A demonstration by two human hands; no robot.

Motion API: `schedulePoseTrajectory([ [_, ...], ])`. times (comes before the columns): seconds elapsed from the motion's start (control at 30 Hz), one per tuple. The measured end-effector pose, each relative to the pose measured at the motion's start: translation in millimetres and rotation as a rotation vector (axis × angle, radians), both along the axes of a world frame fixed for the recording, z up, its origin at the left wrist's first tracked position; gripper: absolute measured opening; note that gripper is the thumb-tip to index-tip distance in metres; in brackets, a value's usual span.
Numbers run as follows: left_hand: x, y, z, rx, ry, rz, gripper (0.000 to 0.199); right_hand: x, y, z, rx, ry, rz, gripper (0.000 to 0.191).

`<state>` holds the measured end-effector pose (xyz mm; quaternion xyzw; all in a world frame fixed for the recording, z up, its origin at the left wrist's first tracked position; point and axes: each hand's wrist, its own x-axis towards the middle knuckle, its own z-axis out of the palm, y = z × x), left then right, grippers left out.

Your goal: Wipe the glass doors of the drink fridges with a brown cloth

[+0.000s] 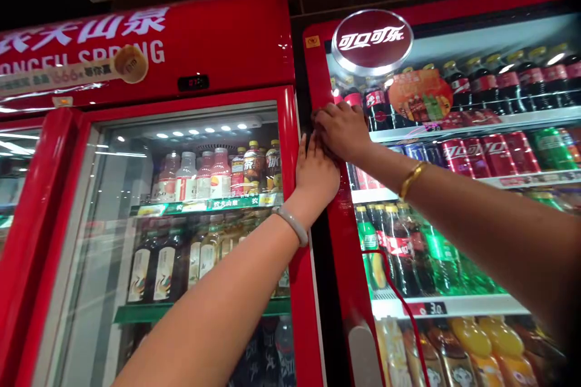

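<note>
Both my hands are raised to the left edge of the right-hand cooler's red door frame (pixel 342 278). My left hand (pixel 318 172), with a grey bangle (pixel 290 225) at the wrist, lies against that edge beside the dark gap between two coolers. Its fingers point up and stand slightly apart; some fingertips are hidden. Just above it, overlapping it, my right hand (pixel 342 130) curls its fingers over the same frame edge. A gold bangle (pixel 412 180) circles the right wrist. Whether anything small sits under the right fingers is hidden.
The left cooler's glass door (pixel 109 254) is shut, with bottles (pixel 220 172) on shelves behind it. Cola bottles (pixel 494 81), cans (pixel 472 157) and green bottles (pixel 442 254) fill the right cooler. A red cord (pixel 411 314) hangs down in front of its shelves. An oval sign (pixel 372 42) juts out above.
</note>
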<state>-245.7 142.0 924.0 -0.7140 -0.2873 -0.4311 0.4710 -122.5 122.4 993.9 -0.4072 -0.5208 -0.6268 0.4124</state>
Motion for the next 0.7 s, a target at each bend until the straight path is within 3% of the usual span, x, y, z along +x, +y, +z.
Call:
schedulePoseTrajectory([
  [0.07, -10.3, -8.4, -24.4, -0.028, 0.048, 0.026, 0.057, 0.1, -3.2, -39.5, -0.013, -0.039, -0.011, 0.035],
  [0.13, -18.8, -15.9, -45.1, -0.069, 0.085, 0.019, 0.057, 1.5, -7.4, -61.4, -0.056, -0.109, -0.025, 0.035],
  [0.2, -23.5, -20.1, -57.9, -0.103, 0.078, -0.013, 0.059, 1.7, -11.3, -57.5, -0.103, -0.128, -0.038, 0.037],
  [0.3, -24.1, -20.3, -66.4, -0.112, 0.001, -0.077, 0.063, -1.7, -13.3, -29.4, -0.100, 0.036, -0.030, 0.043],
  [0.37, -22.4, -19.1, -73.5, -0.118, -0.057, -0.115, 0.066, -4.4, -12.6, -28.8, -0.078, 0.104, -0.022, 0.043],
  [0.43, -21.1, -18.7, -86.5, -0.146, -0.094, -0.121, 0.067, -4.7, -13.3, -58.9, -0.082, 0.039, -0.029, 0.039],
  [0.53, -20.5, -19.9, -113.0, -0.192, -0.091, -0.070, 0.068, 2.7, -19.6, -138.4, -0.118, -0.097, -0.038, 0.032],
  [0.6, -19.8, -20.9, -127.0, -0.201, -0.065, -0.043, 0.068, 9.7, -24.8, -178.4, -0.137, -0.153, -0.025, 0.028],
  [0.63, -19.0, -21.3, -130.6, -0.204, -0.056, -0.040, 0.067, 11.9, -26.6, -187.1, -0.141, -0.178, -0.019, 0.028],
  [0.7, -15.9, -22.1, -130.0, -0.216, -0.067, -0.048, 0.067, 12.1, -27.4, -180.9, -0.148, -0.181, -0.010, 0.030],
])
